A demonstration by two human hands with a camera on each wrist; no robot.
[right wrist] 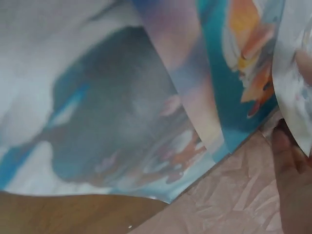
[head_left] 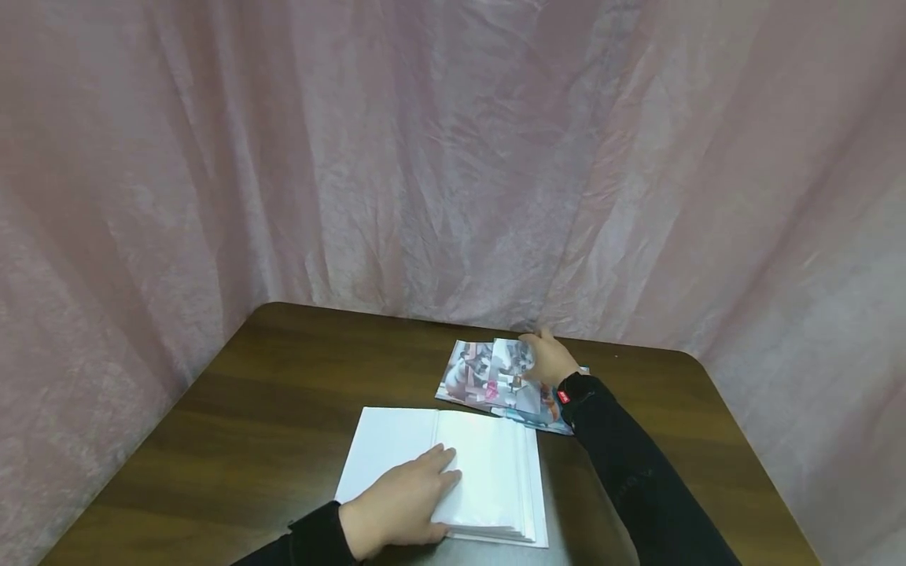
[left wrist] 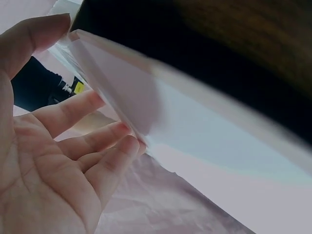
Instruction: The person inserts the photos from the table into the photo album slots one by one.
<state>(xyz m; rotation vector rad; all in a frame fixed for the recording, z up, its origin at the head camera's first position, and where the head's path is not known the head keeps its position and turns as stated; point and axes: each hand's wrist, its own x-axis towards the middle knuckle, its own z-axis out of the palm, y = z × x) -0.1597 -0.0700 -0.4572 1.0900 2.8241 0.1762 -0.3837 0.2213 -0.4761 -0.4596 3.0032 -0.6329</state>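
Note:
A white album [head_left: 396, 440] with blank sleeve-like pages lies spread on the table. My left hand [head_left: 403, 499] rests across its middle, fingers nearly straight on the right-hand page. In the left wrist view, the fingertips of that hand [left wrist: 53, 165] touch the edge of the white album pages [left wrist: 195, 131]. Beyond the album, my right hand [head_left: 548, 360] pinches the edge of a top photo print [head_left: 511, 385]. The right wrist view shows its fingers [right wrist: 287, 161] behind a curved print [right wrist: 297, 29]. Several colourful prints [right wrist: 122, 97] overlap in a loose pile beneath.
The brown wooden table [head_left: 269, 377] has rounded far corners. A pinkish curtain [head_left: 439, 157] hangs right behind its far edge. The print pile's near edge lies close to the album's top right corner.

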